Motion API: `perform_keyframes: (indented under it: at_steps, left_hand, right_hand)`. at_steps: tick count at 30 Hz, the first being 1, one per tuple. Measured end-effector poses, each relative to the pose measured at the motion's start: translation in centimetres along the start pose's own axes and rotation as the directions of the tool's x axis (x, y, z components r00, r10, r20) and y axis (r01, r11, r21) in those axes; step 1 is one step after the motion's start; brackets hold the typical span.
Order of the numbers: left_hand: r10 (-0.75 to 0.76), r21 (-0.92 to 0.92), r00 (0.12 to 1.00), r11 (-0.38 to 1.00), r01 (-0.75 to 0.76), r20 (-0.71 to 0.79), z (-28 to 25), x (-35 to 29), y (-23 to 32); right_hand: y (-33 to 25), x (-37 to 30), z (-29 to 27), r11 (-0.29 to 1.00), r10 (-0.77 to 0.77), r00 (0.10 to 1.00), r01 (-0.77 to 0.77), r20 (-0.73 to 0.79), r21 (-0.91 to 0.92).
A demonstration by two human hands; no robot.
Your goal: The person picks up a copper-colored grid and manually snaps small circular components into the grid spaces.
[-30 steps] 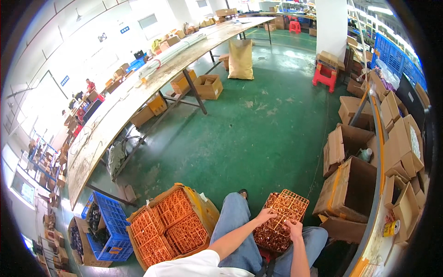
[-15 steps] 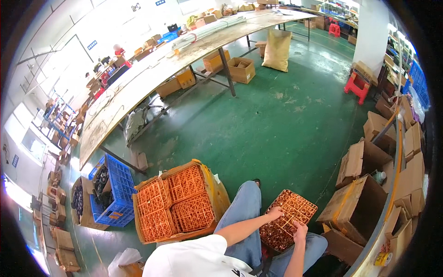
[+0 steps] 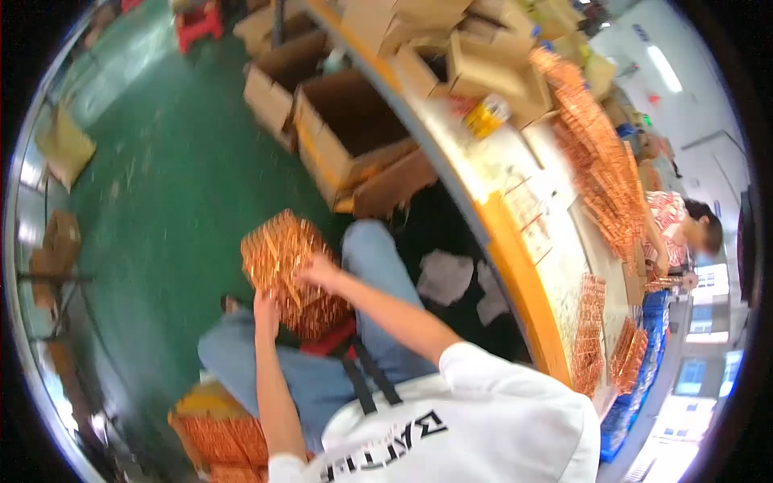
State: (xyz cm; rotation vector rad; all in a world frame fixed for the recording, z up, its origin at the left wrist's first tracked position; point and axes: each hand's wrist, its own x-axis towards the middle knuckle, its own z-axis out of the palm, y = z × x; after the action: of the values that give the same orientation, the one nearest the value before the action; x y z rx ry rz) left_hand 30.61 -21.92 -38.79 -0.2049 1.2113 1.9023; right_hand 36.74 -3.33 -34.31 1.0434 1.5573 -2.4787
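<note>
A copper-orange plastic lattice frame (image 3: pixel 278 248) lies tilted on top of a pile of dark reddish-brown pieces (image 3: pixel 318 315) at my lap. Motion blur smears its fine ribs. Gripping its near edge is my left hand (image 3: pixel 266 310), with the fingers closed. My right hand (image 3: pixel 320 272) pinches the frame farther along its right side. The container under the pile is mostly hidden by the frame and my hands.
A workbench (image 3: pixel 515 233) runs along my right, bearing heaped orange lattice frames (image 3: pixel 596 153) and a yellow can (image 3: pixel 487 117). Open cardboard boxes (image 3: pixel 346 121) stand beyond my knees. Another box of orange frames (image 3: pixel 217 439) sits by my left leg. Across the bench, a person (image 3: pixel 668 225) works.
The view has swung right, bringing the workbench and another person into sight. Both hands stay on the lattice frame, which now looks more tilted.
</note>
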Motion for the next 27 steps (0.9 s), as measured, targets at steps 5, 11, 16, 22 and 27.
perform_keyframes:
  at_steps: [5, 11, 16, 22, 27]
  left_hand:
    - [-0.079, 0.075, 0.995, 0.994, 0.083, -0.062, 5.7, 1.2, -0.7]
    - [-0.093, -0.085, 0.993, 0.993, 0.086, -0.077, 3.4, -0.2, 0.5]
    - [-0.143, -0.192, 0.989, 0.973, 0.131, -0.046, 3.9, 0.0, 0.5]
    - [-0.098, 0.037, 0.992, 0.994, 0.101, -0.083, 4.2, 0.2, -0.5]
    - [-0.096, 0.045, 0.988, 0.994, 0.102, -0.124, 3.9, 0.1, -1.1]
  right_hand:
    - [0.1, 0.2, -5.7, 0.987, 0.002, 0.997, -0.014, -0.076, -0.16]
    - [0.8, 0.8, -3.9, 0.958, -0.06, 0.998, 0.05, -0.028, -0.283]
    - [1.1, 0.8, -3.7, 0.958, -0.049, 0.997, 0.028, -0.066, -0.284]
    - [1.9, 1.0, -4.4, 0.987, -0.083, 0.992, 0.069, -0.093, -0.146]
    - [1.4, 0.2, -4.2, 0.977, -0.055, 0.994, 0.034, -0.096, -0.209]
